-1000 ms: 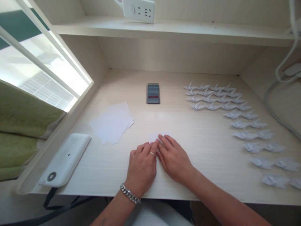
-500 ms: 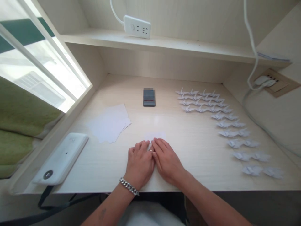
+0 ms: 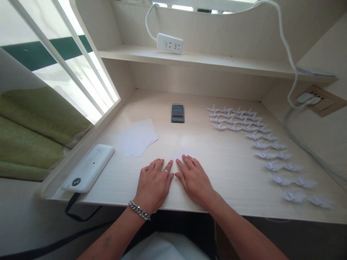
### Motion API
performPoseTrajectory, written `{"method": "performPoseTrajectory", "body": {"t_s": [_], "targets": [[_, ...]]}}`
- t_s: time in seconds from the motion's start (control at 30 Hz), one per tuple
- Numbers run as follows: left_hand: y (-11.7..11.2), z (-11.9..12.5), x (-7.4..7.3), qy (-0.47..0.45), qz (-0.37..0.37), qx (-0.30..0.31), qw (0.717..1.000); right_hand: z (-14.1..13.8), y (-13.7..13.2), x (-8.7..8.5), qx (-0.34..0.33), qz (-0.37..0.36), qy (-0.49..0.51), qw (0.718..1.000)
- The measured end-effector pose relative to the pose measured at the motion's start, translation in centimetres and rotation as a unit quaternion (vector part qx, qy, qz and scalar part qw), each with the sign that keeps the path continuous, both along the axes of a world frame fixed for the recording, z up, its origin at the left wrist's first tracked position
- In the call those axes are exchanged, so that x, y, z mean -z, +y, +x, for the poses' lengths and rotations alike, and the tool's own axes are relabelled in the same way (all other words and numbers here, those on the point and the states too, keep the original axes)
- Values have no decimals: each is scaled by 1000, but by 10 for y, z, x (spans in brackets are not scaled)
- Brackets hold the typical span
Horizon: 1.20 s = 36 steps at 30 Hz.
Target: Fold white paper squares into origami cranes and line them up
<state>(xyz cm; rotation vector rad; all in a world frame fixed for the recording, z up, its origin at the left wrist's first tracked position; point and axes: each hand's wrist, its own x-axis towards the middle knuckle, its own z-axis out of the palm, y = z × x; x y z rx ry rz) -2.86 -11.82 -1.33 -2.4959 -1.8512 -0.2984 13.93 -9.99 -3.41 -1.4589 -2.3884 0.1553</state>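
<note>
My left hand (image 3: pixel 154 182) and my right hand (image 3: pixel 193 177) lie flat side by side on the pale wooden desk (image 3: pixel 233 173), fingers stretched forward. Their fingertips rest on a small white paper sheet (image 3: pixel 183 154), most of which shows just beyond them. A ring is on my left hand and a chain bracelet on that wrist. Neither hand grips anything.
A stack of white sheets (image 3: pixel 137 138) lies to the left, with a white device (image 3: pixel 89 168) at the desk's left edge. Rows of several folded paper cranes (image 3: pixel 255 135) fill the right side. A small dark object (image 3: pixel 178 113) sits at the back. A power strip (image 3: pixel 170 43) rests on the shelf above.
The view has tilted up and shifted, showing more of the shelf and window. My hands have spread slightly apart and lie flatter on the paper.
</note>
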Motion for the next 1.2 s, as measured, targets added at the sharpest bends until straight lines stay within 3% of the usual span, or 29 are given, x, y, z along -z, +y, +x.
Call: {"method": "performPoseTrajectory", "body": {"t_s": [0.13,0.23,0.37,0.6,0.8,0.93,1.2], "targets": [[5,6,2,-10,12,-5,1000,-1,0,3,5,12,5,1000],[14,11,6,-39,9,72,997,-1,1,6,-1,21,9,1000],[22,13,5,-13,6,91,996,10,2,12,18,37,16,999],[39,17,-14,47,11,129,990,43,-2,16,73,47,-8,996],[63,32,-37,132,-62,211,967,40,8,7,56,89,5,994],[70,43,-46,163,-58,240,955,34,15,-1,56,75,2,996],[65,37,-35,172,-22,257,951,24,38,-6,18,63,29,997]]}}
